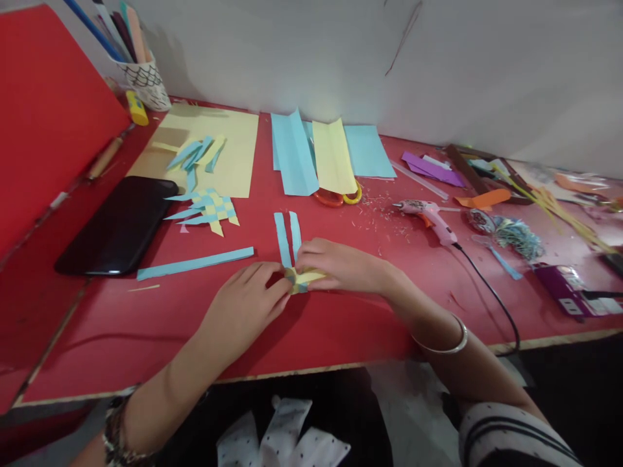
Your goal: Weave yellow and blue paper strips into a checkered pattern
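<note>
Between my hands lies a small weave of blue and yellow paper strips [302, 286], with two blue strip ends [282, 235] pointing away from me. My left hand [253, 295] pinches its left edge, thumb and fingers together. From the other side, my right hand [335, 266] has its fingers closed on the weave and a yellow strip, partly covering them. A loose blue paper strip [195, 263] rests to the left of my left hand. Farther left sits a woven paper fish shape [211, 209] in blue and yellow checks.
A black phone [119, 227] lies at left, near a pencil cup [148, 84]. Folded paper sheets [294, 159] partly cover scissors [331, 198] at the back. On the right are a pink glue gun [428, 217] with its cord, a purple box [567, 288] and assorted scraps.
</note>
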The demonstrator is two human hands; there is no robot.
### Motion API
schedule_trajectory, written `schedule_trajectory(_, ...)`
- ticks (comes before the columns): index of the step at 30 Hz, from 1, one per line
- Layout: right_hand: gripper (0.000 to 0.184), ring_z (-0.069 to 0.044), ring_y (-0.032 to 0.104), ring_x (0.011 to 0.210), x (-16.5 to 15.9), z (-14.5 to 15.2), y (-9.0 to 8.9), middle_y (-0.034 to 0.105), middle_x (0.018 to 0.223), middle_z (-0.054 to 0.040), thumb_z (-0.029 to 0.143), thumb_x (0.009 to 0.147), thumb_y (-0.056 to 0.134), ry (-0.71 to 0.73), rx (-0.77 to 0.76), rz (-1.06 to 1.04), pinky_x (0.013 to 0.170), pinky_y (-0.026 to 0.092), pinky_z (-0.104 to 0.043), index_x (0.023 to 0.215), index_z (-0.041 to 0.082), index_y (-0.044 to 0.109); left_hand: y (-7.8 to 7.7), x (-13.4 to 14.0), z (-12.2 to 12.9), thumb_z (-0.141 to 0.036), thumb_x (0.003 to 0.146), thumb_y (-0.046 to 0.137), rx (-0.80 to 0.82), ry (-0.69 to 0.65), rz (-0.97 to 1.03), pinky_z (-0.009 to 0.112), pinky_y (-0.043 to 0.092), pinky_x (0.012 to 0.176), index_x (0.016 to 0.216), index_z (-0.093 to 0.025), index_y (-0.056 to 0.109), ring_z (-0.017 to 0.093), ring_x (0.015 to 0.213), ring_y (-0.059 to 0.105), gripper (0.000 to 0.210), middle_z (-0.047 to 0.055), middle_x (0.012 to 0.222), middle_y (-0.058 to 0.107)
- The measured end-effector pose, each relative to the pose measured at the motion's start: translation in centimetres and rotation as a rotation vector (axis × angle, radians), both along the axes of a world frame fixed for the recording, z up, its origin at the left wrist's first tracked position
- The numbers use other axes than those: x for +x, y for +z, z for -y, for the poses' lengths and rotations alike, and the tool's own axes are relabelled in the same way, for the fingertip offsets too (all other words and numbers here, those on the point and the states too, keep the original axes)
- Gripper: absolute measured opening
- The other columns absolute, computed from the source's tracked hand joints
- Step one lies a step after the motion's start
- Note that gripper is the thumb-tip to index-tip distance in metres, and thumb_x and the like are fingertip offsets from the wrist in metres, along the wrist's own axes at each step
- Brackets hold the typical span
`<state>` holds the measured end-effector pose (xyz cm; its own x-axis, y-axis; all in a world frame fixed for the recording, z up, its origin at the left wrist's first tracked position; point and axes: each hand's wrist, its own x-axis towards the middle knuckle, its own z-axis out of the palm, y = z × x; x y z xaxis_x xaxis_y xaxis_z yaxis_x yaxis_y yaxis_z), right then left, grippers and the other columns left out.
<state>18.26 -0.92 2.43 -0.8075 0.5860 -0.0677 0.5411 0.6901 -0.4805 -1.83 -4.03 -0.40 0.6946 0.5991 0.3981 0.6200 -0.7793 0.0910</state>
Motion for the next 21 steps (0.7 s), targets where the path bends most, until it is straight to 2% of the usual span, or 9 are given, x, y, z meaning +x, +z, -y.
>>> schedule_trajectory(4,0.015,-0.017,0.049,0.088,-0.2,0.4,0.2,0.053,0.093,-0.0061,0.027,0.084,0.05,-0.021,0.025,0.036,0.076,0.042,-0.03,0.093,0.017,0.054,0.0,-0.1,0.0,-0.014,0.083,0.04,0.001,0.013,0.003,0.03,0.049,0.06,0.077,-0.017,0.059,0.019,0.072,0.06,0.02,0.007,0.081,0.063)
schedule_trajectory(9,0.024,-0.019,0.049,0.094,0.2,0.7,0.4,0.051,0.103,-0.0079,0.03,0.078,0.058,-0.102,0.03,0.038,0.077,0.043,-0.031,0.097,0.018,0.053,-0.2,-0.2,-0.1,-0.017,0.081,0.043,-0.049,0.057,0.004,0.035,0.049,0.069,0.08,-0.016,0.058,0.022,0.081,0.059,0.015,0.009,0.09,0.062)
schedule_trajectory(17,0.025,-0.019,0.048,0.099,-0.4,1.4,0.3,0.052,0.103,-0.0085,0.028,0.078,0.057,-0.22,-0.044,-0.02,0.084,0.04,-0.032,0.1,0.017,0.052,-0.2,-0.2,-0.1,-0.017,0.08,0.044,-0.073,0.051,0.04,0.036,0.05,0.069,0.081,-0.016,0.058,0.022,0.08,0.06,0.013,0.009,0.089,0.063)
schedule_trajectory(21,0.023,-0.019,0.048,0.1,-0.4,1.7,0.4,0.051,0.105,-0.008,0.027,0.079,0.056,-0.239,-0.055,-0.024,0.085,0.04,-0.032,0.1,0.018,0.053,-0.1,-0.2,-0.1,-0.017,0.079,0.047,-0.083,0.066,0.037,0.035,0.05,0.07,0.088,-0.015,0.058,0.023,0.082,0.06,0.014,0.01,0.09,0.063)
